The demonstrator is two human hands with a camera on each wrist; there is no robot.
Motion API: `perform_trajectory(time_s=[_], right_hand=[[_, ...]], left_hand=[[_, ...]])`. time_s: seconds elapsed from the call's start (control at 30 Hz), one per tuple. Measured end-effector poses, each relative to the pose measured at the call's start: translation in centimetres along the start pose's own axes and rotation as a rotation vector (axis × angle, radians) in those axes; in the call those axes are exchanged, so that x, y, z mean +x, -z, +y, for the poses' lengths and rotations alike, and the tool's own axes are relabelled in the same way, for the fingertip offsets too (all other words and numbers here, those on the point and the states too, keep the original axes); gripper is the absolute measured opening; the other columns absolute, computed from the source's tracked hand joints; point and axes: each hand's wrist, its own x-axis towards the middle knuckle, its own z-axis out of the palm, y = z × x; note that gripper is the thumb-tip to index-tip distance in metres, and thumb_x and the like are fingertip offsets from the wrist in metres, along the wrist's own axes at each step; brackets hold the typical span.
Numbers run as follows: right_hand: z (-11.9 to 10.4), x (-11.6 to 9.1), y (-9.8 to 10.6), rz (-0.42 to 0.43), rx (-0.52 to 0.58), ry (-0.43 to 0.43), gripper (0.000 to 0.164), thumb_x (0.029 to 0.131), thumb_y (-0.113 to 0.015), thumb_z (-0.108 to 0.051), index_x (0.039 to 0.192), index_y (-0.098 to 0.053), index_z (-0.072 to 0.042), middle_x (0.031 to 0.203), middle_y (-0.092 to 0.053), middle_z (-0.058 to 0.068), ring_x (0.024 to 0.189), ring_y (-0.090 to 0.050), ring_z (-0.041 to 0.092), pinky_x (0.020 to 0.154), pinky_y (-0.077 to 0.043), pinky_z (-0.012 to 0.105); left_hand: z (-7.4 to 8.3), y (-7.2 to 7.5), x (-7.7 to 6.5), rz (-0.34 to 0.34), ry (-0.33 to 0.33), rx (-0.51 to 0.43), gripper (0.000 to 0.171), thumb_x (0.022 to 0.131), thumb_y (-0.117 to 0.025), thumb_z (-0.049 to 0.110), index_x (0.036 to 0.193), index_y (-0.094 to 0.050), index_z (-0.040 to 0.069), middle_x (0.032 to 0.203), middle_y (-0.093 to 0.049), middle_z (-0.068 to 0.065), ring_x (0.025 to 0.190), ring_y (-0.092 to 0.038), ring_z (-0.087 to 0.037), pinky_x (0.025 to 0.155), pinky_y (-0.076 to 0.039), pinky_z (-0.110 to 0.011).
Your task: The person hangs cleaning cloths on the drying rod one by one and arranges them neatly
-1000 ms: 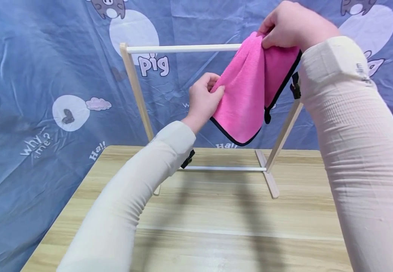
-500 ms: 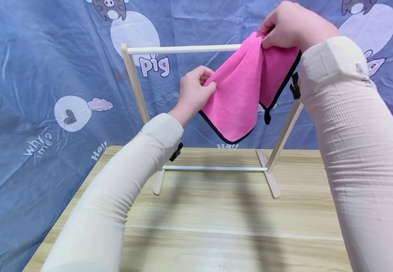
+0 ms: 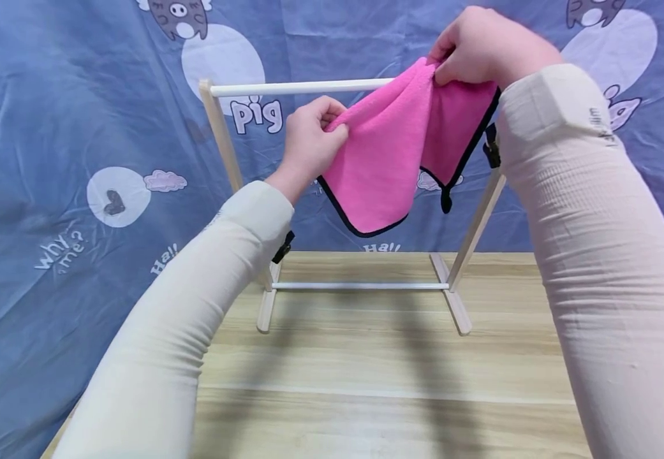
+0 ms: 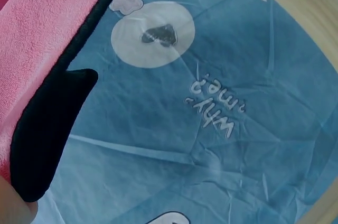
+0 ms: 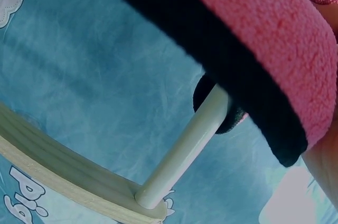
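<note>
A pink plush towel point(image 3: 380, 159) with black edging hangs over the white top bar point(image 3: 303, 87) of a wooden rack. My left hand point(image 3: 311, 137) pinches its left edge between thumb and fingers, a little below the bar. Up at the fold, my right hand point(image 3: 489, 48) pinches the towel near its top. A black loop point(image 3: 446, 200) dangles from the rear part. In the left wrist view, the towel point(image 4: 39, 34) fills the upper left, with a fingertip point(image 4: 16, 205) at its edge. The right wrist view has the bar point(image 5: 185, 147) emerging from beneath the towel point(image 5: 269, 28).
The rack's left post point(image 3: 222, 137) and right post point(image 3: 478, 223) stand on flat wooden feet, joined by a lower white bar point(image 3: 360, 286). Beneath is a wood-grain table point(image 3: 366, 389). A blue printed cloth point(image 3: 108, 70) hangs close behind.
My left hand has moved left and upward, drawing the towel's left edge along and spreading it wider below the bar. The right hand keeps its hold in nearly the same place.
</note>
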Motion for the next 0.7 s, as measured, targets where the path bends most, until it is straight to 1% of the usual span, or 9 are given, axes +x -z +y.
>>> perform_trajectory(time_s=[0.17,0.27,0.37,0.47,0.63,0.7], right_hand=[[0.0,0.1,0.0,0.008,0.003,-0.001,0.031,0.090,-0.051,-0.019,0.118,-0.059,-0.010,0.098,-0.053,0.009,0.086,-0.042,0.022,0.061,-0.040,0.031],[0.0,0.3,0.2,0.012,-0.005,-0.006,0.030,0.089,-0.051,-0.019,0.117,-0.060,-0.012,0.094,-0.054,0.006,0.084,-0.042,0.022,0.058,-0.041,0.028],[0.1,0.4,0.2,0.006,0.003,-0.020,0.030,0.089,-0.051,-0.019,0.117,-0.059,-0.013,0.093,-0.053,0.006,0.083,-0.043,0.023,0.056,-0.042,0.027],[0.1,0.4,0.1,0.004,0.009,-0.026,0.030,0.090,-0.051,-0.018,0.118,-0.059,-0.012,0.097,-0.053,0.009,0.085,-0.043,0.023,0.058,-0.042,0.028],[-0.1,0.3,-0.1,0.009,-0.009,-0.008,0.030,0.089,-0.051,-0.017,0.117,-0.060,-0.009,0.105,-0.053,0.013,0.092,-0.041,0.023,0.067,-0.040,0.033],[-0.1,0.2,-0.2,0.012,-0.013,-0.007,0.031,0.089,-0.051,-0.017,0.117,-0.060,-0.009,0.105,-0.053,0.013,0.093,-0.041,0.023,0.069,-0.039,0.034]], left_hand=[[0.2,0.8,0.5,-0.016,-0.027,0.057,0.014,0.082,-0.056,0.006,0.091,-0.067,0.006,0.080,-0.062,-0.001,0.069,-0.051,-0.005,0.064,-0.040,-0.013],[0.5,1.3,0.9,-0.026,-0.046,0.104,0.014,0.083,-0.055,0.007,0.090,-0.066,0.007,0.081,-0.061,0.000,0.070,-0.050,-0.005,0.065,-0.039,-0.013],[0.9,1.9,1.3,-0.046,-0.079,0.127,0.014,0.083,-0.054,0.006,0.092,-0.066,0.005,0.082,-0.061,-0.001,0.072,-0.050,-0.005,0.067,-0.039,-0.013],[1.2,2.5,1.6,-0.093,-0.102,0.166,0.016,0.083,-0.053,0.005,0.093,-0.065,0.005,0.086,-0.061,-0.002,0.075,-0.049,-0.006,0.069,-0.038,-0.013],[1.8,4.0,1.9,-0.183,-0.157,0.317,0.019,0.084,-0.051,0.005,0.098,-0.065,0.006,0.091,-0.063,-0.002,0.080,-0.048,-0.009,0.071,-0.037,-0.015],[2.0,4.4,2.0,-0.214,-0.180,0.354,0.020,0.085,-0.051,0.005,0.099,-0.065,0.006,0.092,-0.062,-0.003,0.081,-0.048,-0.010,0.072,-0.038,-0.017]])
